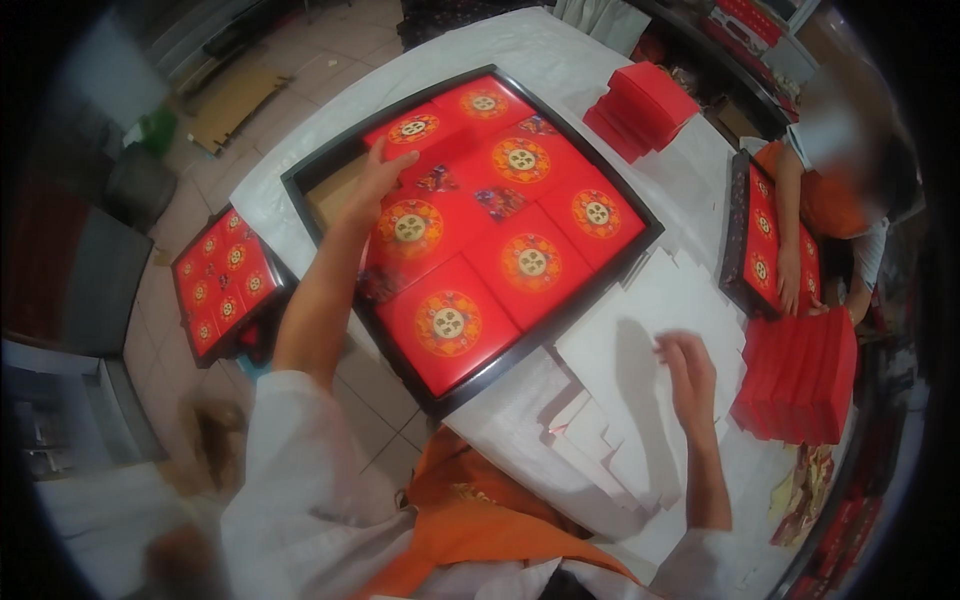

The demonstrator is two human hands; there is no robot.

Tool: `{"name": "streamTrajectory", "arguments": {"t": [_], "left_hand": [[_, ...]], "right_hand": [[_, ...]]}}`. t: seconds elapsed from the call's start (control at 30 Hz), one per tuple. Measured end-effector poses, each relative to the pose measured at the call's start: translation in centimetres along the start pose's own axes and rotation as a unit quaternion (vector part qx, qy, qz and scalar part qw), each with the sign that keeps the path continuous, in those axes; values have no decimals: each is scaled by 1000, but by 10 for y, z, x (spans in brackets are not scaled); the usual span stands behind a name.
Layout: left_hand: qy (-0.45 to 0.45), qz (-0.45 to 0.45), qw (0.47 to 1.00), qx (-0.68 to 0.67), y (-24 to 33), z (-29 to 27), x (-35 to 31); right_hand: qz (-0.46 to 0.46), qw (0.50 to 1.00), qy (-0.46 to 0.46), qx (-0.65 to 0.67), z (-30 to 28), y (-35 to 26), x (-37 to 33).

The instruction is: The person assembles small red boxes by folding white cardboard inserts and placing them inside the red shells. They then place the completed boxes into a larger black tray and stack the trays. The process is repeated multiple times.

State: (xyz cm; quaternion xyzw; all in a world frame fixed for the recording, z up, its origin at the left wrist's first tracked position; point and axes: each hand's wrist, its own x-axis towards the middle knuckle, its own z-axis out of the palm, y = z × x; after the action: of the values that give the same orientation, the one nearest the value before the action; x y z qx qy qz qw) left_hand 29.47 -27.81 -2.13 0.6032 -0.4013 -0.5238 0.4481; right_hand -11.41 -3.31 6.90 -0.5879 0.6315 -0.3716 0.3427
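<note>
Nearest the lens: an orange apron (470, 490) and pale sleeves (300, 450), along the lower edge of my feed. Both bare forearms reach up from there toward a white-covered tabletop (400, 95).

Main item: a black-rimmed tray (548, 325), lying askew on the tabletop straight ahead, its near corner jutting past the edge. Inside I see square red boxes (447, 323) packed flat, seven round orange medallions showing, with dark multicoloured patches among them. A tan strip of the tray's floor shows along its left side.

Left hand (378, 172): over the boxes at the tray's far left, thumb spread well away from the fingers. I cannot tell whether the fingertips press or only rest.

Right hand (690, 380): half-open, fingers loosely bent, above overlapping white sheets (590, 360) to the right of the tray; it casts a long shadow on them.

Surroundings: a red stack (640, 110) stands beyond the tray, and a red row (800, 380) sits to the right of the sheets. At far right I observe a co-worker (835, 200) in orange, arms across a second tray (735, 240). Lower, left of the tabletop, is a third tray (276, 262) of similar boxes; its support is unclear to me.
</note>
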Motion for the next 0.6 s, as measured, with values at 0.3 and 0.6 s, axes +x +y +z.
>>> {"name": "streamTrajectory", "arguments": {"t": [0.3,0.6], "left_hand": [[16,-91,990,-106,5,1,21],[34,0,980,-197,-4,0,5]], "right_hand": [[-205,968,-140,-46,164,-41,212],[-250,945,-129,-166,231,-37,281]]}}
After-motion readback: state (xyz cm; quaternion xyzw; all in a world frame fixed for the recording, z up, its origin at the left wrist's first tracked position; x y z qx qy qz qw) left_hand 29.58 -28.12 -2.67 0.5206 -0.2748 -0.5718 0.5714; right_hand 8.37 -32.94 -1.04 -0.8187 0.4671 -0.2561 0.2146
